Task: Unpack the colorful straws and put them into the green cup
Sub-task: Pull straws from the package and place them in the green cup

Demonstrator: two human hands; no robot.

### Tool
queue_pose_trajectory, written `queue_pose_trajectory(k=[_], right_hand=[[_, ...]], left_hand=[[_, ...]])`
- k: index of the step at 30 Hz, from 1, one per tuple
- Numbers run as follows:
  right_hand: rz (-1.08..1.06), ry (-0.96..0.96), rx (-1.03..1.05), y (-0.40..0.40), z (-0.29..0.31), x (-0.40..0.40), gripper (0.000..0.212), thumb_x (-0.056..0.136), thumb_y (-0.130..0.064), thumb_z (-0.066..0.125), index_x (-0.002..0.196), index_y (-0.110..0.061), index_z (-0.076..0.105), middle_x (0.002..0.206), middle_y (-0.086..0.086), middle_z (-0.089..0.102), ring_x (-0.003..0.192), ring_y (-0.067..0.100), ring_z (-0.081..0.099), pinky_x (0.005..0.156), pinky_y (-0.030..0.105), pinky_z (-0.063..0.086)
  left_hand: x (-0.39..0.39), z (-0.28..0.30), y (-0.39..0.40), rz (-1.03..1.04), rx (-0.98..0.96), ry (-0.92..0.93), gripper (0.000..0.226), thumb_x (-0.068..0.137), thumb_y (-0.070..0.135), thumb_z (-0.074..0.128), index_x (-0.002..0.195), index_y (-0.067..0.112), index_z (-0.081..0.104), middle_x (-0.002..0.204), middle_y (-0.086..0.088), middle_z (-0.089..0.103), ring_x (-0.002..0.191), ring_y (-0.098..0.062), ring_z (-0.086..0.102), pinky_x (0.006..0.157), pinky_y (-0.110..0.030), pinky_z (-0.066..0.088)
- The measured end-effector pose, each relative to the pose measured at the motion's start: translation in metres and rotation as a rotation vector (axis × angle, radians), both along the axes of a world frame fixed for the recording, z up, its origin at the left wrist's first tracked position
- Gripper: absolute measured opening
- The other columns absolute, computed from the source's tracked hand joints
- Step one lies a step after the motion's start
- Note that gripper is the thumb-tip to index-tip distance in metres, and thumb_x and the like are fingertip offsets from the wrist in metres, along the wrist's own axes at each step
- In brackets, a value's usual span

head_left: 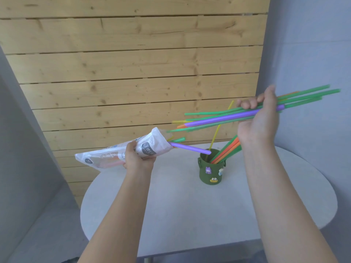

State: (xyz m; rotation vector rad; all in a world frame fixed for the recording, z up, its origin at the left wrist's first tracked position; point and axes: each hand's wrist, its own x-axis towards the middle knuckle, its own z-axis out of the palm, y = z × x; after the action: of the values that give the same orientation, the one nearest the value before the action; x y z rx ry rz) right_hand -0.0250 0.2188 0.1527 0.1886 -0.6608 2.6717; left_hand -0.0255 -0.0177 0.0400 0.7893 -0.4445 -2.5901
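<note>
My right hand grips a loose bundle of straws, green, purple, orange and yellow, held almost level above the green cup. The cup stands on the white round table and holds several straws, mostly orange and green, plus a thin yellow one leaning up. My left hand holds the white plastic straw bag tilted with its open mouth up and to the right. A purple straw and a green one stick out of the bag towards the cup.
A wall of pale wooden planks rises behind the table. Grey walls stand at both sides. The table's near edge is straight and its far side rounded.
</note>
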Motion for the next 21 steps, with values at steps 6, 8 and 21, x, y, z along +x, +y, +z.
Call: queue_pose_trajectory(k=[6,8,21], right_hand=[[-0.23,0.031,0.099,0.021,0.013,0.011,0.046,0.095,-0.026,0.05,0.053,-0.017,0.034,0.042,-0.006,0.03,0.039,0.014,0.032,0.051,0.024,0.044],[-0.306,0.0,0.203,0.021,0.011,0.01,0.046,0.095,-0.025,0.05,0.052,-0.017,0.034,0.04,-0.007,0.029,0.038,0.014,0.031,0.05,0.025,0.045],[-0.573,-0.198,1.035,-0.002,-0.027,-0.024,0.034,0.087,-0.039,0.056,0.084,-0.006,0.063,0.054,-0.005,0.065,0.055,-0.002,0.061,0.066,0.018,0.049]], left_hand=[[-0.001,-0.004,-0.005,0.028,-0.014,0.001,0.066,0.078,0.018,0.067,0.138,0.02,0.04,0.127,-0.003,0.06,0.094,-0.024,0.067,0.054,-0.04,0.058],[-0.002,-0.005,-0.006,0.044,-0.027,0.0,0.066,0.078,0.018,0.066,0.138,0.02,0.04,0.127,-0.003,0.06,0.091,-0.024,0.067,0.054,-0.039,0.058],[-0.003,-0.007,-0.006,0.067,-0.05,-0.012,0.065,0.079,0.017,0.067,0.137,0.02,0.038,0.126,-0.004,0.061,0.096,-0.023,0.068,0.062,-0.038,0.06]])
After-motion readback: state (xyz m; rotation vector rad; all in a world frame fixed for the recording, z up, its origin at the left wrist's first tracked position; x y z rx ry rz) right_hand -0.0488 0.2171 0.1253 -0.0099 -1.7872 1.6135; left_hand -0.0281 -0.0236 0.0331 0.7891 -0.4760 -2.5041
